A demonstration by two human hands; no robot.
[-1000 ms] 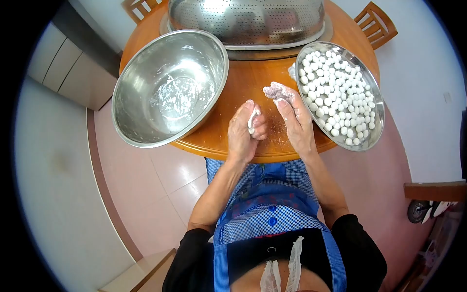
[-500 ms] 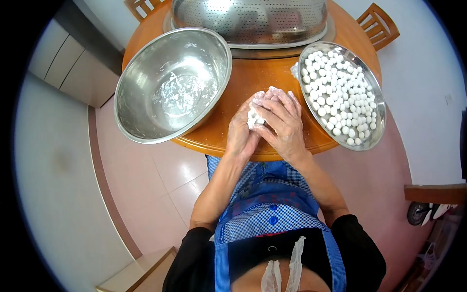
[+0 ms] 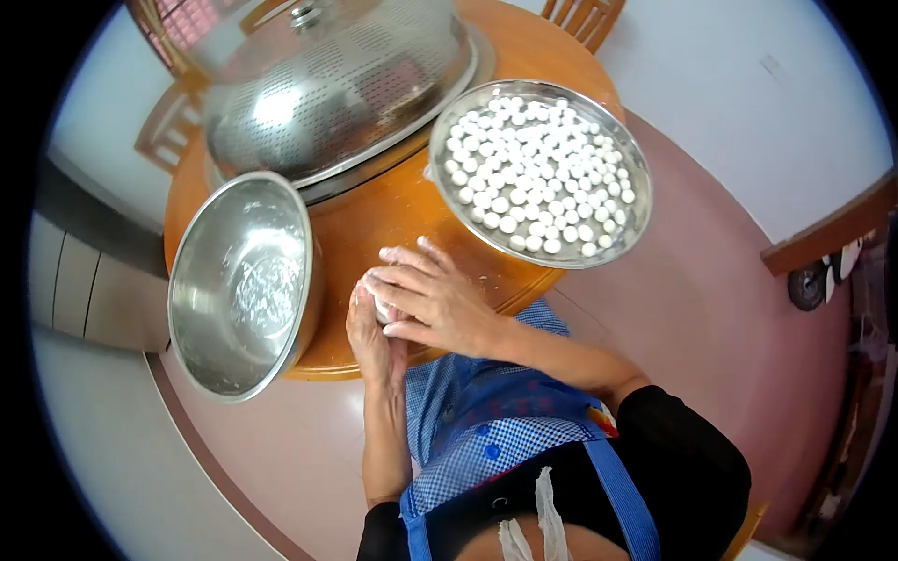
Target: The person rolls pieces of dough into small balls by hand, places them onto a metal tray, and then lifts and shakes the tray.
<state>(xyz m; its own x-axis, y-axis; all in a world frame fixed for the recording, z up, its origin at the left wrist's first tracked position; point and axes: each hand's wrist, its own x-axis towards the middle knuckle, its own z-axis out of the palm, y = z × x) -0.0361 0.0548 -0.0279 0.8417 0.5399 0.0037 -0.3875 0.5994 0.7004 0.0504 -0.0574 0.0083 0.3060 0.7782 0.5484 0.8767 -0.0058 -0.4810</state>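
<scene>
One left hand curls around dough by the near edge of the counter; the right hand spreads over it. White balls lie in a tray by the right edge, a bowl by the left.

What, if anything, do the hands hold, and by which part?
A white lump rests in the cupped left hand, with the right hand over it; the exact part gripped is hidden.

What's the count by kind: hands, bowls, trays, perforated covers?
Hands: 2 (left hand, right hand)
Bowl: 1
Tray: 1
Perforated cover: 1
Total: 5
White balls left out: too crowded to count exactly.
</scene>
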